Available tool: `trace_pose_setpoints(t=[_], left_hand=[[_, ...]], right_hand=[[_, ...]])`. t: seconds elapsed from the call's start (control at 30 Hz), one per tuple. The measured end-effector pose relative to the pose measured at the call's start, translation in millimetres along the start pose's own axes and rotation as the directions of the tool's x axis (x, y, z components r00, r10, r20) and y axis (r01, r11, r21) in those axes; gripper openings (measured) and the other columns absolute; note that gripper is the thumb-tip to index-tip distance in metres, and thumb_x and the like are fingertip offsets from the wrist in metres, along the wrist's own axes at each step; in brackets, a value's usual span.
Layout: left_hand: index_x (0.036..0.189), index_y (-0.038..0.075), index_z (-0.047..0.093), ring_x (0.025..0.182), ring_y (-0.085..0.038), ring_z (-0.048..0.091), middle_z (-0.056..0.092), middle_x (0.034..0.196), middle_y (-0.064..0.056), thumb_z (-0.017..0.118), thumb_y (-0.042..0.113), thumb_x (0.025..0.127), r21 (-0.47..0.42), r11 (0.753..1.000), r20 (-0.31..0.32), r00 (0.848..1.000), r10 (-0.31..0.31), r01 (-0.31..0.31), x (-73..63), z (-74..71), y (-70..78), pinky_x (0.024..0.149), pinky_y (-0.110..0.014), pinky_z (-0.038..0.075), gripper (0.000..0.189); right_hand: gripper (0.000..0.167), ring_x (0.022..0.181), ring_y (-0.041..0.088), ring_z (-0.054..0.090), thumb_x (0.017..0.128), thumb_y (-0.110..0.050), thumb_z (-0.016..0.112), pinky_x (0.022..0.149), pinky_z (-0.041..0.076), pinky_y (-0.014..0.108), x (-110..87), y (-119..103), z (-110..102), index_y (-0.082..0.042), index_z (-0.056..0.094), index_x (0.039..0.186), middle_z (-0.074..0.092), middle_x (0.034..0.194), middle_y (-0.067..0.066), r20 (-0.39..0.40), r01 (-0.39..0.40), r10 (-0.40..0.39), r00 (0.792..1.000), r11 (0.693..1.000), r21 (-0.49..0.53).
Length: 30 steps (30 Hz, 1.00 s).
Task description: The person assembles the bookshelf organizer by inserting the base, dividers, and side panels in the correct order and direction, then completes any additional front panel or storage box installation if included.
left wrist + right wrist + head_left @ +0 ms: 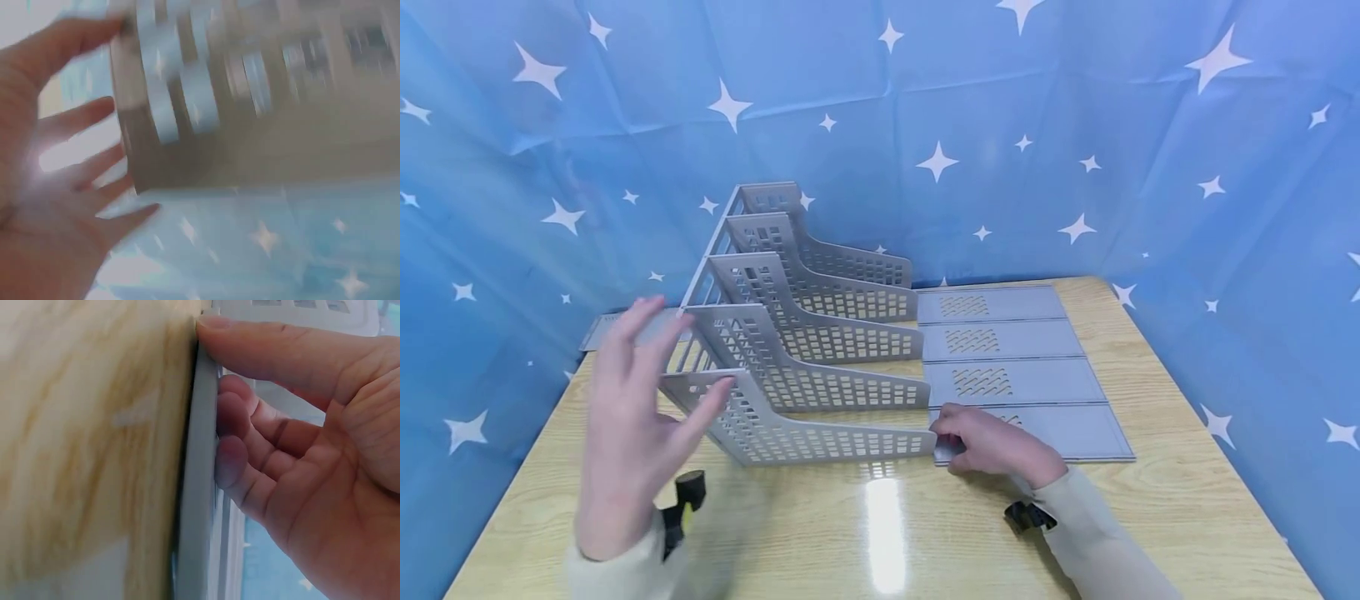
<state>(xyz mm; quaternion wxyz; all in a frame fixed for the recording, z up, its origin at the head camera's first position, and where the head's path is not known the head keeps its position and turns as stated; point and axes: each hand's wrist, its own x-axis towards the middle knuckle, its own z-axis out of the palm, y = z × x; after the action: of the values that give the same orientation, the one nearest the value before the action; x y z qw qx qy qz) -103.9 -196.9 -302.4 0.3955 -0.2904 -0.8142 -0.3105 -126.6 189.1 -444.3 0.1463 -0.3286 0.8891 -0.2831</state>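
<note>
A grey file organizer (842, 437) with several perforated dividers stands on the table, its tall ends to the left. My left hand (628, 417) is raised beside its near left end, fingers spread and thumb apart. Blur in the left wrist view hides whether that hand (56, 156) touches the organizer's upright side (281, 144). To the right lies a flat grey hinged panel (1060, 429) in several joined sections with slotted cutouts. My right hand (996, 442) grips its near left corner, by the organizer's front tip. In the right wrist view, curled fingertips (231, 462) press its face, thumb at the edge.
Wooden table (820, 533) under everything, with a bright light reflection near its front middle. Another flat grey piece (598, 332) juts out at the back left, behind the organizer. A blue star-patterned cloth (850, 75) hangs behind and around the sides.
</note>
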Motion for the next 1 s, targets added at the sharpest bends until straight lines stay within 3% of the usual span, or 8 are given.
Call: trace_pose_setpoints(t=[0.1,0.17,0.3,0.4,0.47,0.57,0.67,1.0], left_hand=[[0.107,-0.006,0.066,0.110,-0.042,0.062,0.065,0.118,-0.024,0.069,0.021,0.092,0.041,0.972,0.014,0.973,0.232,-0.232,0.5,34.0,30.7,0.110,-0.043,0.046,0.031],[0.099,-0.002,0.068,0.098,-0.031,0.066,0.068,0.105,-0.015,0.071,0.010,0.089,0.013,0.954,0.153,0.943,0.295,-0.300,-4.9,61.8,51.1,0.099,-0.036,0.053,0.016],[0.088,0.010,0.070,0.073,-0.012,0.060,0.065,0.083,0.002,0.083,0.009,0.082,0.048,0.946,0.463,0.847,0.262,-0.319,-20.1,119.7,74.9,0.071,-0.025,0.053,0.015],[0.080,0.014,0.069,0.060,-0.007,0.053,0.061,0.071,0.005,0.083,0.009,0.081,0.123,0.933,0.591,0.780,0.205,-0.337,-29.4,150.0,75.9,0.055,-0.020,0.044,0.014],[0.075,0.014,0.068,0.053,-0.005,0.048,0.060,0.066,0.005,0.078,0.002,0.079,0.146,0.927,0.637,0.749,0.180,-0.347,-33.7,160.3,73.5,0.048,-0.018,0.039,0.017],[0.068,0.015,0.063,0.048,-0.003,0.037,0.056,0.060,0.006,0.068,-0.010,0.071,0.146,0.932,0.664,0.731,0.156,-0.331,-36.8,167.0,69.8,0.043,-0.017,0.030,0.026],[0.065,0.015,0.062,0.049,-0.003,0.031,0.052,0.058,0.006,0.064,-0.014,0.066,0.125,0.941,0.659,0.736,0.157,-0.314,-37.0,167.5,67.9,0.042,-0.017,0.027,0.029],[0.061,0.018,0.055,0.049,-0.002,0.026,0.039,0.053,0.009,0.064,-0.015,0.067,0.084,0.949,0.674,0.718,0.170,-0.304,-36.4,166.2,68.5,0.043,-0.015,0.022,0.034]], right_hand=[[0.030,0.085,0.013,0.052,0.080,-0.001,0.082,0.074,0.048,0.028,-4.2,5,-6,-0.013,0.073,0.105,0.060,0.101,-0.002,-0.017,-0.018,0.018,1.000,1.000,0.019],[0.038,0.095,0.018,0.057,0.080,-0.004,0.083,0.080,0.052,0.033,-9.3,11,-12,-0.010,0.073,0.116,0.063,0.111,0.003,-0.059,-0.046,0.046,0.997,0.999,0.004],[0.062,0.125,0.045,0.052,0.077,-0.018,0.091,0.100,0.046,0.061,-28.0,25,-27,-0.007,0.067,0.133,0.056,0.139,0.022,-0.141,-0.188,0.175,0.974,0.978,-0.084],[0.090,0.142,0.060,0.030,0.071,-0.036,0.095,0.105,0.029,0.078,-42.9,32,-32,-0.005,0.056,0.146,0.037,0.157,0.031,-0.129,-0.277,0.261,0.957,0.952,-0.132],[0.104,0.145,0.063,0.020,0.068,-0.046,0.094,0.107,0.023,0.081,-48.6,35,-32,-0.004,0.049,0.152,0.027,0.162,0.032,-0.094,-0.300,0.290,0.952,0.946,-0.121],[0.110,0.145,0.064,0.017,0.067,-0.053,0.092,0.107,0.021,0.082,-50.1,38,-31,-0.003,0.047,0.153,0.024,0.163,0.033,-0.092,-0.279,0.268,0.959,0.952,-0.128],[0.109,0.146,0.062,0.017,0.069,-0.054,0.091,0.107,0.021,0.081,-48.4,39,-31,-0.004,0.046,0.154,0.024,0.164,0.032,-0.097,-0.281,0.270,0.958,0.951,-0.129],[0.105,0.146,0.062,0.018,0.071,-0.051,0.091,0.106,0.024,0.081,-48.9,39,-29,-0.006,0.047,0.154,0.025,0.164,0.031,-0.104,-0.307,0.294,0.950,0.940,-0.148]])
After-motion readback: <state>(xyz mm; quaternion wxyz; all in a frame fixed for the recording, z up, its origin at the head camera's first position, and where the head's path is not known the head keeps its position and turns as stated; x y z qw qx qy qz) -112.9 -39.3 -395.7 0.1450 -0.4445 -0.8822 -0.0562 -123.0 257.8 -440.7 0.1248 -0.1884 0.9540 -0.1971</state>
